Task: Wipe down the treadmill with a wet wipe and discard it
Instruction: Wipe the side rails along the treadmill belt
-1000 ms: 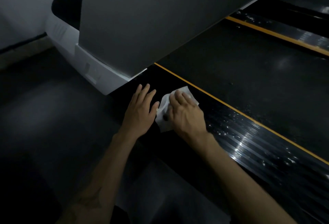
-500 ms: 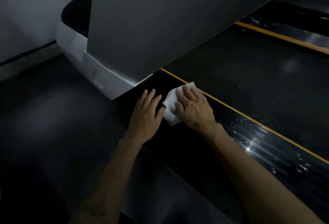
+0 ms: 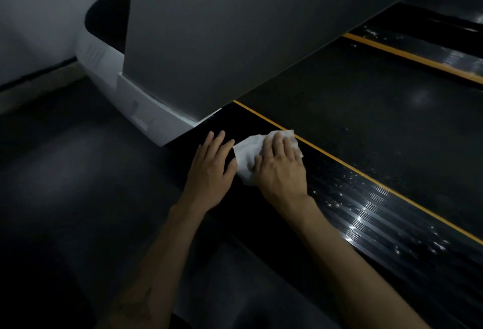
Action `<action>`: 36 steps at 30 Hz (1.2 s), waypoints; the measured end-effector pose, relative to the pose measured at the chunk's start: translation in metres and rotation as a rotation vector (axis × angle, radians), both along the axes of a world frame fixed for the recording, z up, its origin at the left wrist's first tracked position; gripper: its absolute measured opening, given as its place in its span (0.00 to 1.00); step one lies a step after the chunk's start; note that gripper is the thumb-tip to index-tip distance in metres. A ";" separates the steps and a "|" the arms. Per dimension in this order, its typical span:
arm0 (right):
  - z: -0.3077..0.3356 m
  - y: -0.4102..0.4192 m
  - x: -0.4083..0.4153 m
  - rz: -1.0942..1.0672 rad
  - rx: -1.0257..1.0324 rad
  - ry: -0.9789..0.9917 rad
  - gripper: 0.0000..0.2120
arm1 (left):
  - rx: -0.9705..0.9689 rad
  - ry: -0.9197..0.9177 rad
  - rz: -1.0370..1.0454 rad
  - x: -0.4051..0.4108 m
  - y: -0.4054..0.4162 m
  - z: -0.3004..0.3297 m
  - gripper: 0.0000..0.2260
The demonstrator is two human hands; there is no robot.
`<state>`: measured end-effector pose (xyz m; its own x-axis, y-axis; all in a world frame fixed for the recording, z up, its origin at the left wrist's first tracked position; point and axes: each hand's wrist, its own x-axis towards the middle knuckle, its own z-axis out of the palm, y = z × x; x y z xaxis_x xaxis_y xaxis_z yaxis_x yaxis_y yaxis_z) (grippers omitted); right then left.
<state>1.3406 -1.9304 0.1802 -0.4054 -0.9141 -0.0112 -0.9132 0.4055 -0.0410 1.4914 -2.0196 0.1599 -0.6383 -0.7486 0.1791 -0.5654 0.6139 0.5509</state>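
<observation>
While you lean over the treadmill's side rail (image 3: 366, 213), most of your weight seems to go through your left hand (image 3: 211, 169), which lies flat with straight fingers on the dark edge of the rail, holding nothing. If that part is damp from wiping, the palm may slide off toward the floor (image 3: 65, 198) and you could lose your balance.

Just beside it, on the belt side, your right hand (image 3: 281, 169) presses the white wet wipe (image 3: 249, 153) down on the rail. The fingers are nearly straight and spread over the wipe, not closed around it. The wipe is bunched under the palm, so only a small part may touch the surface. I think it can roll up more and leave streaks, or slip out from under the fingers.

Further along the rail, away from the wipe, many pale specks lie in the ribbed grooves. A flat pass may skip over them, because the dirt sits inside the grooves.

Beyond the wipe runs the yellow line (image 3: 261, 117), then the black belt (image 3: 366, 119). Above and behind the wipe hangs the grey upright panel (image 3: 222, 36); when you push forward, your knuckles or head could meet its lower edge.
</observation>
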 end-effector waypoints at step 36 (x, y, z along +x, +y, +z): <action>0.010 0.023 -0.005 0.031 -0.017 -0.101 0.34 | -0.012 -0.033 0.014 -0.003 0.004 0.004 0.22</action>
